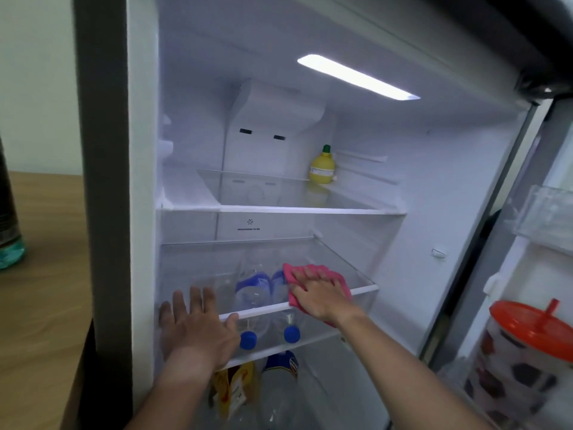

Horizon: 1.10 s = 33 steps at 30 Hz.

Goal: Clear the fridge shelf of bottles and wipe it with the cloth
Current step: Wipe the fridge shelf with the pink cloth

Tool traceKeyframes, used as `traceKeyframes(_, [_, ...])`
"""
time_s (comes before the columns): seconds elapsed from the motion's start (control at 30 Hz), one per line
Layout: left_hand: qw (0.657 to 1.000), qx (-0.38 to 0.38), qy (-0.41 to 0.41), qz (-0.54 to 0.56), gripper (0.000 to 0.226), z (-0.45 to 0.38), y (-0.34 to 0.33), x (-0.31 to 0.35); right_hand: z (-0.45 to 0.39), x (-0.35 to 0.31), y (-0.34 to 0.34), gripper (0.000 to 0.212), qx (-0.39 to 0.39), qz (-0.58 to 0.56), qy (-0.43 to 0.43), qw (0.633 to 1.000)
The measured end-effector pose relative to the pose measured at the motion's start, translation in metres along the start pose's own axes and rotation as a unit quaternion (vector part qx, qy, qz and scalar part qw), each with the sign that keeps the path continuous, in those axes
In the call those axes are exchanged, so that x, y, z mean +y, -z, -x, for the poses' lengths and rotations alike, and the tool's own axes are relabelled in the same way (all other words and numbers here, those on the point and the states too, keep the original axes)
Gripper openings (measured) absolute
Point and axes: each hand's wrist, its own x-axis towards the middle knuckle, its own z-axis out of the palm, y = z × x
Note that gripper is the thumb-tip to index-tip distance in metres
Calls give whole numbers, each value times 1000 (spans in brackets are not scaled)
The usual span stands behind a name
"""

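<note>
The fridge stands open. My right hand (319, 294) presses flat on a pink cloth (305, 273) at the right front of the middle glass shelf (366, 288). Over the shelf's left front is my left hand (198, 330), spread open and empty, its thumb at the white front rim. No bottle stands on this shelf. Through the glass I see two clear water bottles (252, 293) with blue labels lying on the shelf below, their blue caps (248, 339) pointing at me. A yellow lemon-shaped bottle (322, 167) with a green cap stands on the upper shelf, at the right back.
Below are a yellow packet (234, 386) and another clear bottle with a blue label (280, 380). The open door at right holds a patterned jug with an orange lid (527, 330). A wooden table (40, 274) with a dark bottle (9, 228) stands to the fridge's left.
</note>
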Motion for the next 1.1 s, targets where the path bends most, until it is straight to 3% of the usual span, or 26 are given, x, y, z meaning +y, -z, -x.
traceKeyframes(0.23, [998, 57, -3, -23, 75, 1, -4, 2, -74, 48, 2, 87, -41, 30, -57, 997])
traceKeyframes(0.43, [993, 111, -3, 27, 70, -4, -10, 5, -88, 66, 17, 68, -14, 51, -108, 993])
traceKeyframes(0.67, [995, 104, -1, 4, 68, -10, -16, -2, -84, 57, 2, 65, 46, -5, -230, 972])
traceKeyframes(0.77, [996, 86, -2, 13, 68, -9, -14, -2, -65, 55, -5, 75, 41, -31, -295, 954])
traceKeyframes(0.93, [997, 71, 8, 26, 69, -9, -12, 1, -23, 50, -9, 65, 39, -3, -243, 969])
traceKeyframes(1.03, [998, 45, 12, 29, 69, -8, -10, 1, 2, 31, -13, 52, 44, -11, -167, 985])
traceKeyframes(1.1, [999, 26, 10, 39, 69, -7, -4, 1, 22, 8, -21, 63, 58, -38, -103, 992])
